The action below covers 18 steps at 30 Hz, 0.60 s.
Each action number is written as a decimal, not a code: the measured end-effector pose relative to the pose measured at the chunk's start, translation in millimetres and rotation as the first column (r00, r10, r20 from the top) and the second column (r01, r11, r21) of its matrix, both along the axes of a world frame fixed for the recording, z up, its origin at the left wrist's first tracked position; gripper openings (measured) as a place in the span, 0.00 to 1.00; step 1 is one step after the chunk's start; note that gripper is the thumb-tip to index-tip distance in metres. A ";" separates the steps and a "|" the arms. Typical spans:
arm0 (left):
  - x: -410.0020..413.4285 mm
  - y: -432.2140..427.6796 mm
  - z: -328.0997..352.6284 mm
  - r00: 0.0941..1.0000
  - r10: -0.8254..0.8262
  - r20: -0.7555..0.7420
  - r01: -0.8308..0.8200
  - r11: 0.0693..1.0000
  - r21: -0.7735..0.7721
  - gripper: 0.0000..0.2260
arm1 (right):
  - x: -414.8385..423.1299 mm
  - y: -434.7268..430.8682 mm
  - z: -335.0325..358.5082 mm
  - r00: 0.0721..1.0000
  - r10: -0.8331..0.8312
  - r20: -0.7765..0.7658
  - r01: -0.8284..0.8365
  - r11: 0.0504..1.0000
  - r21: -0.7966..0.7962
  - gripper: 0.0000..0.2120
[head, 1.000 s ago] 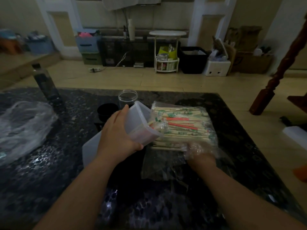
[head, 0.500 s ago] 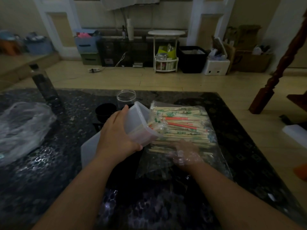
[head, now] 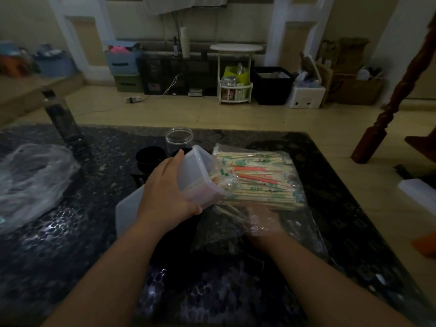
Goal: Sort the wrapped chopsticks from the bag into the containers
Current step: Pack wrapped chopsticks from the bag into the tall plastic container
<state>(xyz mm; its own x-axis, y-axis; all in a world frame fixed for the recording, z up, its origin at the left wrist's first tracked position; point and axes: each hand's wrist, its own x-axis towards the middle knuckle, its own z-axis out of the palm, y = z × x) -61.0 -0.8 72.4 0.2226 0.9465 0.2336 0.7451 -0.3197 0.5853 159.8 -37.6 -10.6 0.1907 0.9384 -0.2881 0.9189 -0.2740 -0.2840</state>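
Step in hand: loading the tub. It looks like an early part of the job, since a thick stack of wrapped chopsticks [head: 259, 178] lies in the bag and only a few sticks show inside the container.
Left hand: the left hand [head: 168, 190] holds the translucent rectangular container [head: 200, 169], with fingers over its upper side and thumb under the near edge. The grip wraps round the body.
Container: tipped onto its side with the mouth facing right, meeting the left end of the stack. Several wrapped sticks lie in the mouth.
Right hand: the right hand [head: 262, 223] is inside the clear plastic bag [head: 304, 223], at the near edge of the stack. Through the film and blur I cannot tell whether its grip is wide or pinching sticks.
Chopsticks: lying flat in the bag on the dark speckled surface [head: 70, 232], running left to right. Most wrappers are green-printed and some are orange.
Other vessels: a clear round jar [head: 179, 140] stands upright just behind the container, with a black cup [head: 149, 158] beside it. A white lid [head: 128, 208] lies under the left wrist.
Next move calls for: gathering a small bunch, keeping it parallel to the container's length, and sliding it endwise into the mouth while the left hand keeps that mouth low and steady.
Watch for: bag film catching on the rim, or sticks fanning out crosswise.
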 end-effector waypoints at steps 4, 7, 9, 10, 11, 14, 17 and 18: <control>1.1 -3.2 1.1 1.000 -0.009 -0.026 0.009 1.000 0.002 0.59 | 6.9 -11.8 -4.3 0.982 0.098 0.159 -0.091 0.995 -0.048 0.28; 0.8 -6.0 2.2 0.999 -0.018 -0.040 0.018 1.000 0.003 0.58 | 4.4 -25.6 1.5 0.983 0.082 0.165 -0.084 0.996 0.004 0.28; 0.3 -6.5 2.1 0.999 -0.021 -0.040 0.022 1.000 0.005 0.58 | 0.4 -35.0 12.4 0.976 0.092 0.199 -0.098 0.995 0.022 0.32; 0.2 -7.2 2.3 0.999 -0.025 -0.041 0.025 1.000 0.002 0.58 | -1.8 -39.7 18.9 0.973 0.095 0.209 -0.102 0.994 0.025 0.34; 0.4 -8.6 3.4 0.999 -0.027 -0.039 0.027 1.000 0.002 0.58 | -5.1 -44.2 26.9 0.970 0.093 0.225 -0.106 0.993 0.047 0.36; -0.3 -11.5 2.6 0.999 -0.035 -0.032 0.035 0.999 0.009 0.58 | -6.8 -50.8 37.9 0.961 0.076 0.268 -0.094 0.994 0.056 0.35; -2.5 -12.0 0.5 0.998 -0.029 -0.049 0.030 0.999 0.016 0.58 | -6.8 -61.7 60.9 0.986 0.054 0.158 -0.060 0.998 0.030 0.26; -3.4 -12.4 0.1 0.998 -0.028 -0.053 0.029 0.999 0.022 0.58 | -7.1 -66.4 69.2 0.987 0.062 0.146 -0.067 0.997 0.027 0.20</control>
<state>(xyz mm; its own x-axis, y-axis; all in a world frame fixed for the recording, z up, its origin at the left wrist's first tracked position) -64.4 -13.2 72.5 0.2618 0.9343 0.2420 0.7652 -0.3537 0.5379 152.7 -104.0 58.6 0.1668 0.9584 -0.2315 0.9665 -0.2054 -0.1542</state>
